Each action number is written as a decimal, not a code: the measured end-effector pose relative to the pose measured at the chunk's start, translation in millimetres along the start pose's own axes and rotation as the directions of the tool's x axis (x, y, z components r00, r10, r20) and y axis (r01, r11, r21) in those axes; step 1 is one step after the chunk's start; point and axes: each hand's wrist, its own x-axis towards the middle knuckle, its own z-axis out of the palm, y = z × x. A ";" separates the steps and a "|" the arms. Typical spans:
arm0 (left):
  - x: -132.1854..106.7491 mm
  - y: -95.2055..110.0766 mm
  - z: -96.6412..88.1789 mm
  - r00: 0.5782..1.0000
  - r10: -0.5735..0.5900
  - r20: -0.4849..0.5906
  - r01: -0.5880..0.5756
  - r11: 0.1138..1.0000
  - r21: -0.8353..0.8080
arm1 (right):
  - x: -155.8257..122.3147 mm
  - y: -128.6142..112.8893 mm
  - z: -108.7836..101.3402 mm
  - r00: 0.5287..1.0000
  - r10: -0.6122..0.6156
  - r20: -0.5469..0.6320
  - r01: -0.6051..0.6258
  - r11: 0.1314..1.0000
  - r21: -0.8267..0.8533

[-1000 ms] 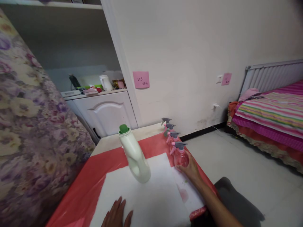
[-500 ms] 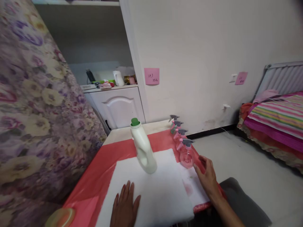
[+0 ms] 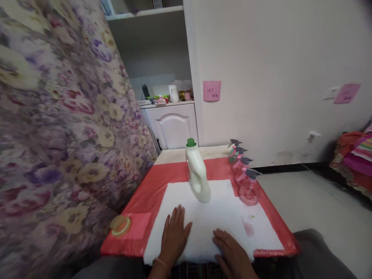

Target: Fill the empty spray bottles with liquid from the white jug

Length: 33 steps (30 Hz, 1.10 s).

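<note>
both hands are found unloaded. the left hand [image 3: 174, 236] is laid palm down on a thick white square cloth [image 3: 203, 221], fingers extended and thumb apart; a beaded bracelet [image 3: 161, 262] is worn at its wrist. the right hand [image 3: 231, 250] is held low over the near part of the same cloth, fingers loosely bent, nothing gripped; whether the cloth is touched by it cannot be told.

a pale green plastic jug with a moulded handle [image 3: 200, 176] is stood upright on the far part of the cloth, beyond the left hand, untouched. a green plastic piece [image 3: 190, 142] is seated at its mouth; the screw thread below is exposed.

a round, clear pink plastic spray bottle with a grey trigger head [image 3: 249, 192] is stood near the right edge of the red-covered desk [image 3: 215, 151], with three more spray bottles [image 3: 238, 166] lined up behind. the line-up is judged done: all are upright, none is held. what is left cannot be established; no lifting or pouring is seen.

at the left, a yellowish tape roll [image 3: 116, 220] is noted beside a pink paper sheet [image 3: 142, 226].
</note>
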 end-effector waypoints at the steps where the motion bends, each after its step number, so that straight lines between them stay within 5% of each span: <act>1: -0.1 -2.3 -2.1 1.000 0.001 0.015 -0.001 1.000 -0.010 | -0.5 0.9 -0.2 1.000 -0.001 0.006 0.001 1.000 -0.009; 8: -16.5 -20.3 -6.0 0.993 -0.119 0.028 0.118 0.992 0.034 | -0.9 -1.5 -0.3 0.997 -0.011 -0.071 0.008 0.999 -0.047; 14: -39.5 -19.5 8.1 0.997 -0.068 -0.021 0.068 0.998 0.002 | -3.0 -1.9 1.7 0.999 -0.011 -0.035 0.008 0.996 -0.084; 33: -43.7 -38.0 -9.5 0.982 -0.184 0.031 0.184 0.983 0.019 | -4.9 -0.5 5.1 0.999 -0.011 -0.033 0.009 0.998 -0.061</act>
